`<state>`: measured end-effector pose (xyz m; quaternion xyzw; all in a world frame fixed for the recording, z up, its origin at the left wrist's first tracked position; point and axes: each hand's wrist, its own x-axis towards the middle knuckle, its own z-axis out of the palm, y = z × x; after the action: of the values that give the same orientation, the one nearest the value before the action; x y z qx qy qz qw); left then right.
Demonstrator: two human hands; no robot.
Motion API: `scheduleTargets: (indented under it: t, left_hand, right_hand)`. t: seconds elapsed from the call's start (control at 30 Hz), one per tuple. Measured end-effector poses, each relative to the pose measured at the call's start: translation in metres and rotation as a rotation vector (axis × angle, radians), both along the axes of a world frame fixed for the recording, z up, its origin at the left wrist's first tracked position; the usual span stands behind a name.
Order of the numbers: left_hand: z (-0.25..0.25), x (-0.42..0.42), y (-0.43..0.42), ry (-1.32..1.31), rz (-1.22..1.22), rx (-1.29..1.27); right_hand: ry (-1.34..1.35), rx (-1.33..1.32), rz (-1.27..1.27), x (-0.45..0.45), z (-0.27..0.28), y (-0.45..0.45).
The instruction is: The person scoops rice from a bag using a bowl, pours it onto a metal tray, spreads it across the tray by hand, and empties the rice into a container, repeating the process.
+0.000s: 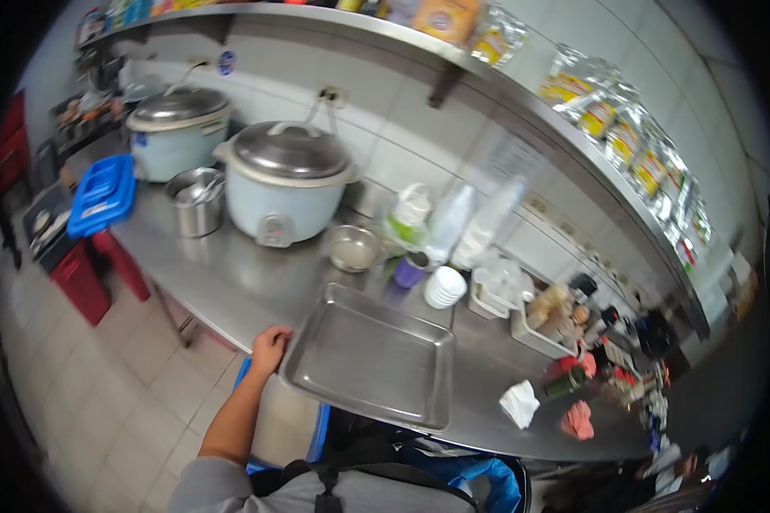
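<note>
The metal tray [370, 357] lies just to the right of the left hand [270, 347], its long axis along the table [218, 278]; whether the curled fingers [281, 331] clamp it cannot be told.

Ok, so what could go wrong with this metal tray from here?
Two risks, I'd say. The metal tray sits right at the near edge of the counter, with only the left hand in view beside it, so a knock might tip it toward the blue-rimmed bin below. Also, the stacked white containers stand close behind it, so pushing it back could topple them.
</note>
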<state>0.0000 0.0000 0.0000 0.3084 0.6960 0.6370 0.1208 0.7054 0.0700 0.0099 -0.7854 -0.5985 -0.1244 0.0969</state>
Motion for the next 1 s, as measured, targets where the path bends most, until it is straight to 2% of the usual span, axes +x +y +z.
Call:
scheduleTargets:
  t: [0.2, 0.3, 0.47, 0.63, 0.77, 1.0]
  left_hand:
    - [-0.008, 0.0, 0.001, 0.004, -0.036, 0.001]
    - [0.01, 0.004, -0.006, 0.027, -0.047, -0.018]
    - [0.012, 0.004, -0.006, 0.039, -0.044, -0.088]
    - [0.014, 0.007, -0.001, 0.167, -0.01, -0.13]
    - [0.013, 0.009, -0.002, 0.17, 0.01, -0.116]
    - [0.015, 0.012, -0.001, 0.239, 0.071, -0.163]
  right_hand:
    - [-0.064, 0.332, 0.283, -0.046, 0.102, 0.07]
    - [-0.059, 0.475, 0.399, -0.069, 0.15, 0.106]
    - [-0.026, 0.529, 0.586, -0.109, 0.179, 0.158]
    - [-0.005, 0.371, 0.775, -0.156, 0.124, 0.181]
    - [-0.006, 0.174, 0.889, -0.166, 0.047, 0.18]
    - [0.0, -0.092, 0.849, -0.124, -0.06, 0.134]
